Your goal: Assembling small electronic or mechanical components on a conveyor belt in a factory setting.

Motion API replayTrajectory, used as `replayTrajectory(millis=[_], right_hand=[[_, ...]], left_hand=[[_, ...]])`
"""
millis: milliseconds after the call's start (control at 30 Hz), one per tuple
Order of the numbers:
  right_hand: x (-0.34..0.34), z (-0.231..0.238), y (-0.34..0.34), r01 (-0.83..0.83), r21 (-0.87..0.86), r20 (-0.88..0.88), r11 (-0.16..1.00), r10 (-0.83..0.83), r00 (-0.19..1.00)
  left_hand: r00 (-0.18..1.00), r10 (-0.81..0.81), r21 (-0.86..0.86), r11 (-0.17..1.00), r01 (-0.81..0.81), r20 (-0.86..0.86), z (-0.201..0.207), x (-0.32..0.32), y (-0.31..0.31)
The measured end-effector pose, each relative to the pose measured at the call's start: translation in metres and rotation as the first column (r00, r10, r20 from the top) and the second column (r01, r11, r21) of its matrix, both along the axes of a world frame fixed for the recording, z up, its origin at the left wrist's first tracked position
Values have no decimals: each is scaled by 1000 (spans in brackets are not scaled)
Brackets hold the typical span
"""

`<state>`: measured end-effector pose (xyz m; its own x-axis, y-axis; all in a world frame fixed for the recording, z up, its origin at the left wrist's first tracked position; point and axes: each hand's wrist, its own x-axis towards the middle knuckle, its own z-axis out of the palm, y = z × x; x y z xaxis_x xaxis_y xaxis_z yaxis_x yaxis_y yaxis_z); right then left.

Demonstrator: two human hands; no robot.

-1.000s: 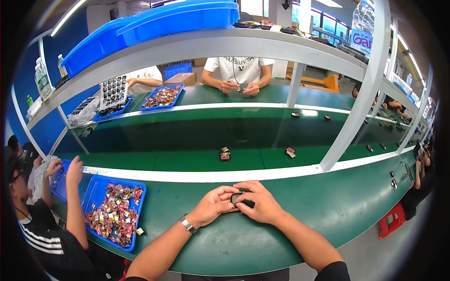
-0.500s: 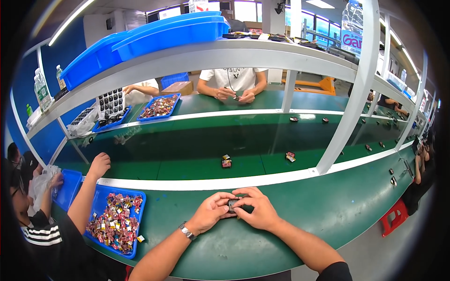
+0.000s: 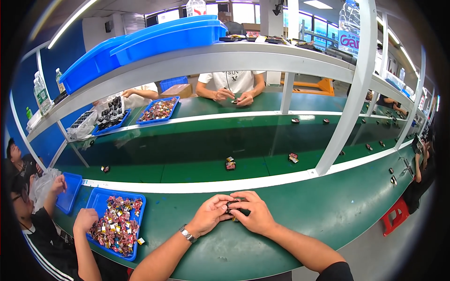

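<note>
My left hand (image 3: 210, 214), with a metal-band watch (image 3: 187, 233) on its wrist, grips the left side of a small black plastic case (image 3: 229, 207). From the right, my right hand (image 3: 253, 212) closes on the same case, its fingers over the top. A bit of yellow shows under the right fingers; most of the case is hidden. Both hands are just above the green work table (image 3: 197, 253). To their left lies a blue tray (image 3: 140, 215) heaped with small red, yellow and white parts (image 3: 115, 229).
Beyond a white rail (image 3: 201, 187), a green belt (image 3: 197, 164) carries small black cases with red and yellow parts (image 3: 230, 164). A white post (image 3: 347, 98) and shelf cross ahead. A co-worker's hand (image 3: 86, 219) is at the tray; another person (image 3: 232, 86) works opposite.
My fingers have shifted on the black case, the right ones now covering more of it. The co-worker's hand came down from the belt to the tray; another case now lies on the belt's left.
</note>
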<state>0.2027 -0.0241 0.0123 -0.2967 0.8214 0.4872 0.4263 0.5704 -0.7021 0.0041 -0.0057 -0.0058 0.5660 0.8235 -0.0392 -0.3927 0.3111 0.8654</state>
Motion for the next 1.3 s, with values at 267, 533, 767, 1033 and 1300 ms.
replayTrajectory(millis=[267, 533, 767, 1033, 1300], right_hand=[[-5, 4, -1, -28, 48, -25, 998, 29, 999], [-4, 11, -4, 50, 228, 7, 972, -53, 999], [-8, 1, -3, 51, 154, -51, 987, -43, 998], [-10, 3, -2, -1, 123, -89, 992, 12, 996], [-9, 7, 4, 73, 314, -6, 947, -75, 997]], left_hand=[[996, 86, 24, 996, -85, -24, -3, 5, -2], [996, 67, 49, 996, -70, 58, 0, 4, -1], [996, 53, 48, 997, -56, 77, -2, 3, -1], [991, 113, 81, 990, -119, 75, -4, 7, -5], [989, 137, 2, 991, -137, 59, -4, 7, -3]])
